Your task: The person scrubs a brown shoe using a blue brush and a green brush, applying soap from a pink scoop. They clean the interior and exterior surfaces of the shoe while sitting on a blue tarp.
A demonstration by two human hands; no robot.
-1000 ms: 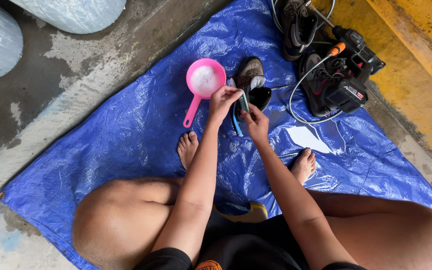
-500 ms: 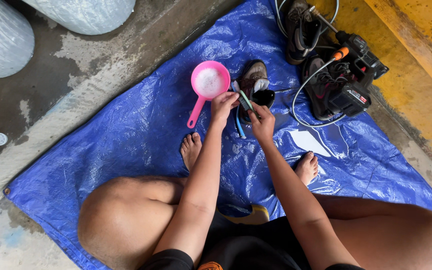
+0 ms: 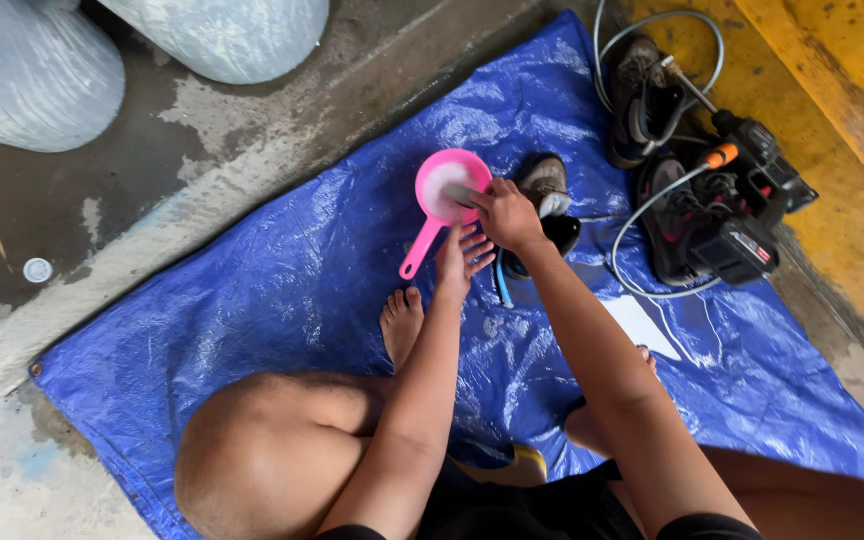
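Head view, entries from largest to smallest.

1. Blue tarpaulin point(image 3: 282, 300): spread over concrete, lying beneath both hands and all the items below.
2. Two pale sacks point(image 3: 222, 35): well beyond the fingertips, off the tarpaulin.
3. Power tool with hose point(image 3: 752, 215): well to the outer side of the right-hand fingers, beside two more shoes point(image 3: 642, 95).
4. Dark shoe point(image 3: 550, 200): just beside the right knuckles, on the outer side. Half a second earlier both hands were closed about it; it was now let go and lay on the tarpaulin.
5. Pink ladle point(image 3: 449, 190): bowl directly under the right fingertips, handle running back toward the left fingers.
6. Right hand point(image 3: 505, 213): fingers clamped on a small brush point(image 3: 462, 194), its head dipped into the ladle's bowl. Earlier the brush was held against the shoe; the shift reads as a pause in scrubbing to wet the bristles.
7. Left hand point(image 3: 464, 258): fingers spread apart and empty, hovering just beside the ladle's handle; no contact could be made out.
8. Blue strip point(image 3: 500, 285): just beneath the left fingertips; its kind could not be told.
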